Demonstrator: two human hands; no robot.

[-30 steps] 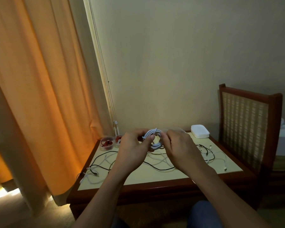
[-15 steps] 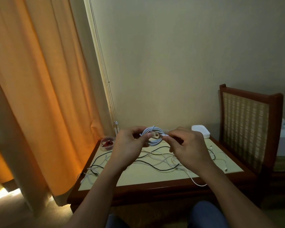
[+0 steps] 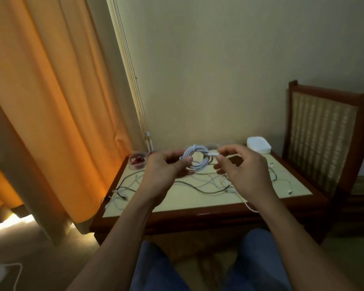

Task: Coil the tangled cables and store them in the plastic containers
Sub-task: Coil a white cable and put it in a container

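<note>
Tucking the plug end (image 3: 213, 153) through snugly seems best; the left hand (image 3: 166, 169) pinches the white cable coil (image 3: 198, 165), the right hand (image 3: 242, 171) pinches that end.

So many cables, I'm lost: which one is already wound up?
The white cable held above the table: the left hand grips its ring of loops, the right hand pinches its end. The other cables lie loose on it.
</note>
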